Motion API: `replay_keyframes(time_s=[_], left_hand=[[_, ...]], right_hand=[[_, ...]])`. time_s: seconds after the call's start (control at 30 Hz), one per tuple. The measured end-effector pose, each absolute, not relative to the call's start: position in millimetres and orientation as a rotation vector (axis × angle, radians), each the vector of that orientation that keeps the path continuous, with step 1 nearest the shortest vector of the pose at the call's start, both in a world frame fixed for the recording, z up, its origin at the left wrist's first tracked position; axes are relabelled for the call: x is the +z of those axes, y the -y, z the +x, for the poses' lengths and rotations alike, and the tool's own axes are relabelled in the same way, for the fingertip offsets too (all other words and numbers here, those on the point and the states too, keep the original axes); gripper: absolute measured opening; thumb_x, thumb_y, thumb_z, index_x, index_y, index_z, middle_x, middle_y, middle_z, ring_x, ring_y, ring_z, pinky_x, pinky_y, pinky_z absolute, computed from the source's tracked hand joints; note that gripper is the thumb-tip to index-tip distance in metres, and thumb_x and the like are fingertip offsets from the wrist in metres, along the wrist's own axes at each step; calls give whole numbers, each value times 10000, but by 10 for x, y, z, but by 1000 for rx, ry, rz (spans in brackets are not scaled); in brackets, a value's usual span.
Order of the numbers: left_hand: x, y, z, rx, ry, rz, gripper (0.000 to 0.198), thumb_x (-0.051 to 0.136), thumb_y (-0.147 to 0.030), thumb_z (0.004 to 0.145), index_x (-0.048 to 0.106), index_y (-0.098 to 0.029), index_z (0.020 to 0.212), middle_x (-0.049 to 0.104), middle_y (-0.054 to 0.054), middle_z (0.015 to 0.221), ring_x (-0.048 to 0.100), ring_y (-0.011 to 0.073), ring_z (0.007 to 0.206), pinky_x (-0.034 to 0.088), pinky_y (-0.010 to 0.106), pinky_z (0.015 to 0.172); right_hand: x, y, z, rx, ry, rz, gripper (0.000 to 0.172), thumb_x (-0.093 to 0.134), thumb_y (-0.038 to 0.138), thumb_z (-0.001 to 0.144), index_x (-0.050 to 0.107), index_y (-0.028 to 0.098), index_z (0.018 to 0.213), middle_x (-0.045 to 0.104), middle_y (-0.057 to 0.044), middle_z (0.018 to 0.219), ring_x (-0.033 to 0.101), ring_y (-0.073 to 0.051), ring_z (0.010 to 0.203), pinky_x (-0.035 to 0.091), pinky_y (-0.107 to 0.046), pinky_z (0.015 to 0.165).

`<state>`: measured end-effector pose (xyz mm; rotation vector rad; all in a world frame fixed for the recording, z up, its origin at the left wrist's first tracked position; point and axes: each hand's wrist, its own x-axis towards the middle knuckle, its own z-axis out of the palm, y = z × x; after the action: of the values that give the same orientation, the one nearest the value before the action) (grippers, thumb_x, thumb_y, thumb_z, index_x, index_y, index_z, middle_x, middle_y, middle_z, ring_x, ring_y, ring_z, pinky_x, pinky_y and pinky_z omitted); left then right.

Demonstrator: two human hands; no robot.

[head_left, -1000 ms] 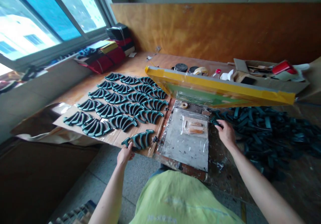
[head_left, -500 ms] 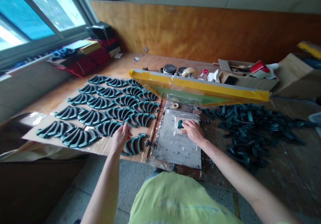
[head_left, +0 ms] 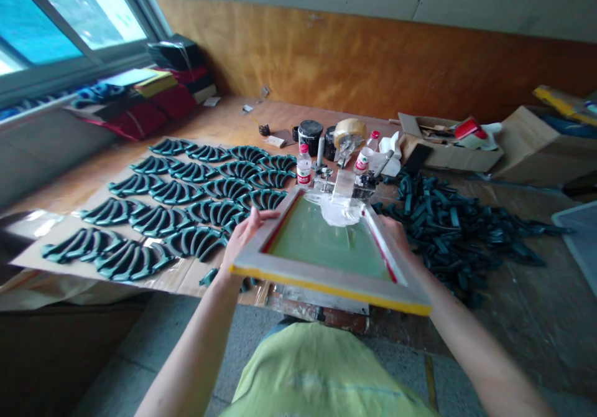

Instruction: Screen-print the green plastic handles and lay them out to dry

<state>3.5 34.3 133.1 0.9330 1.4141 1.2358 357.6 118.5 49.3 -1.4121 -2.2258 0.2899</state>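
A screen printing frame (head_left: 254, 256) with green mesh and yellow tape along its near edge is tilted over the work plate (head_left: 321, 300). White ink (head_left: 339, 211) is pooled at the far end of the mesh. My left hand (head_left: 245, 235) is closed on the left side of the frame, thumb along its edge. On the right side, my right hand (head_left: 396, 233) grips the frame too, its fingers partly hidden behind it. Beneath the frame, most of the plate is covered from view. A metal clamp (head_left: 344, 185) stands at the frame's far edge.
Rows of dark green curved handles (head_left: 158, 221) lie on cardboard (head_left: 40, 246) at left. A heap of similar dark green parts (head_left: 448, 230) is at right. Bottles (head_left: 303, 167), black tubs (head_left: 310, 135), a tape roll (head_left: 349, 134) and open cardboard boxes (head_left: 476, 159) stand behind.
The frame, raised before, has swung down towards me. My left hand has left the handles and my right hand has left the small part on the plate; both now hold the frame.
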Motion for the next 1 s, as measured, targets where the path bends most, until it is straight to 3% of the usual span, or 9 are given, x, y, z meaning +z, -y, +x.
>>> replay_keyframes(time_s=[0.1,0.2,0.27,0.4,0.5,0.67,0.8,1.0], left_hand=[[865,-36,-37,999,-1446,825,765,667,-655,699,596,-172,1288,710,29,835,645,180,689,487,243,583],[438,62,4,953,-1491,798,944,709,-604,674,400,-195,1467,697,13,794,652,186,686,495,250,593],[242,55,38,944,-1547,819,911,685,-591,699,400,-198,1470,687,5,767,645,177,660,492,246,581],[78,28,40,944,-1586,814,822,681,-564,707,479,-207,1420,694,8,771,651,178,659,500,247,578],[51,37,17,954,-1564,786,778,688,-555,706,523,-211,1383,692,6,762,656,182,668,508,253,589],[34,54,22,991,-1542,769,746,695,-549,704,552,-210,1354,674,-5,720,660,187,670,512,259,596],[78,58,42,994,-1560,780,752,695,-570,693,567,-200,1336,668,-6,699,662,191,666,510,260,588],[177,69,65,980,-1542,752,779,695,-590,685,542,-194,1339,704,11,780,662,180,656,506,252,586]], right_hand=[[666,-1447,3517,217,2058,-1480,336,514,260,915,644,135,1198,683,-100,1155,642,-213,1033,505,-318,913],[788,-1682,3151,157,2171,-1405,520,678,215,805,546,154,1305,526,-144,1349,511,-265,1231,431,-401,1032],[831,-1782,2904,154,2318,-1434,485,697,173,779,562,135,1243,555,-153,1275,517,-270,1194,432,-395,1006],[787,-1723,2684,227,2536,-1601,181,637,160,827,616,142,1007,659,-115,984,593,-240,967,458,-336,851],[690,-1451,2729,190,2641,-1520,85,582,140,849,628,146,920,665,-119,952,587,-240,954,440,-321,817],[740,-1103,2943,266,2862,-1061,244,500,24,800,658,187,890,677,-64,902,586,-196,919,423,-276,765],[859,-1180,2970,335,2850,-1102,157,562,99,812,660,221,824,685,-20,857,608,-173,849,424,-253,713],[474,-866,2873,80,2642,-1124,355,434,56,866,673,172,1103,683,-117,1129,599,-223,1088,486,-352,901]])
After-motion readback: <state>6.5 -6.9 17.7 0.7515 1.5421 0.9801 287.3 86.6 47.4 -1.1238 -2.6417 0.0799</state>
